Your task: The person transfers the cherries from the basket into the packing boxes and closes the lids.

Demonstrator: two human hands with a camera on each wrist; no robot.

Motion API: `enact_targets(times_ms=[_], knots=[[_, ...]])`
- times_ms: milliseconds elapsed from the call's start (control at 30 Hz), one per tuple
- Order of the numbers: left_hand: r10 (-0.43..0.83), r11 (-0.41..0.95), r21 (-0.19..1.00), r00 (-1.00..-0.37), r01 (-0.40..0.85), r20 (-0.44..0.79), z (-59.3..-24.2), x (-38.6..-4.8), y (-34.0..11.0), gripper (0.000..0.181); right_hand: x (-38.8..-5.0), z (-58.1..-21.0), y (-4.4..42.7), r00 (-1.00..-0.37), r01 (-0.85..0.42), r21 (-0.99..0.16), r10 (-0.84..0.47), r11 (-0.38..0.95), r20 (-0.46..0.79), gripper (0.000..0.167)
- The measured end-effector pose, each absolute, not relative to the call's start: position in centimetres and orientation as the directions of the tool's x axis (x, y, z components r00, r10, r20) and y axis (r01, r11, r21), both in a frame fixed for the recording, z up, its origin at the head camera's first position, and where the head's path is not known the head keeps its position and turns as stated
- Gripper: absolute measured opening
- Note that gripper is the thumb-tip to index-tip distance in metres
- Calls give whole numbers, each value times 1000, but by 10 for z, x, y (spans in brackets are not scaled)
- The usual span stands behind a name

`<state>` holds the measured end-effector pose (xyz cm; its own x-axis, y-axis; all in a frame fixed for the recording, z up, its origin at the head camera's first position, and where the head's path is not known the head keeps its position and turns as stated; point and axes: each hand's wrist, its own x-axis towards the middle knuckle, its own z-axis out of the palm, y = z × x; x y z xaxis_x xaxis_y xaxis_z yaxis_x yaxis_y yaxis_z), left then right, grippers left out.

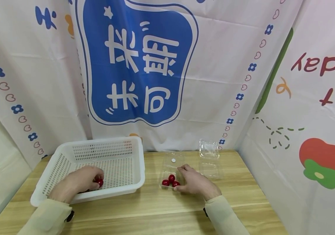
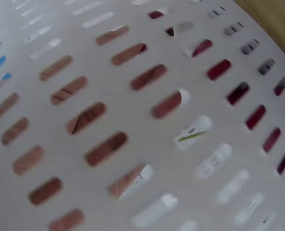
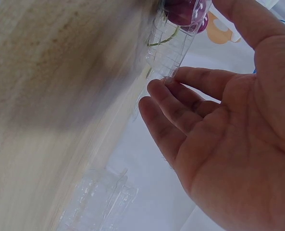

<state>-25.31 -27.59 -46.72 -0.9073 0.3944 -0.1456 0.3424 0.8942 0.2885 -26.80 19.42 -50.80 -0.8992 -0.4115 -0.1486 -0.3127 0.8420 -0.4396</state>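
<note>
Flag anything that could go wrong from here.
The cherry in the left hand might slip if lifted over the white basket's rim. The clear box looks thin, so a push from the right hand could bend or shift it. With its lid open, the three cherries inside might roll out.

From the head view, losing part of a cherry (image 1: 100,182) behind the left hand (image 1: 79,180) at eight o'clock; failing to make out the tiny white disc (image 1: 173,160) in the clear clamshell (image 1: 167,168) at six; cutting off the right sleeve (image 1: 229,213) at five. From the left wrist, showing through the slotted basket (image 2: 154,139) mere scraps of skin and, at three, of dark red fruit (image 2: 255,117). From the right wrist, cropping the right hand (image 3: 229,144) at four and a second clamshell (image 3: 100,202) at seven; blurring the shadow (image 3: 84,86) at ten.
</note>
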Motion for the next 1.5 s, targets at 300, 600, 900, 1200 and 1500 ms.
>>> enact_targets(times_ms=[300, 600, 900, 1200, 1500], knots=[[433, 881, 254, -897, 400, -89, -460, -254, -259, 19, -268, -508, 194, -902, -310, -442, -408, 842, -145, 105], [461, 864, 240, -887, 442, -29, -451, -253, -240, 19, -268, -508, 194, -904, -305, -447, -404, 841, -144, 104], [495, 838, 226, -866, 496, 65, -446, -247, -224, 21, -267, -508, 194, -903, -308, -447, -407, 840, -141, 105], [522, 812, 208, -838, 545, 160, -444, -244, -207, 25, -266, -507, 194, -902, -313, -447, -409, 838, -136, 104], [506, 806, 184, -817, 562, 278, -440, -240, -187, 26, -266, -507, 193, -905, -304, -454, -403, 838, -139, 105]])
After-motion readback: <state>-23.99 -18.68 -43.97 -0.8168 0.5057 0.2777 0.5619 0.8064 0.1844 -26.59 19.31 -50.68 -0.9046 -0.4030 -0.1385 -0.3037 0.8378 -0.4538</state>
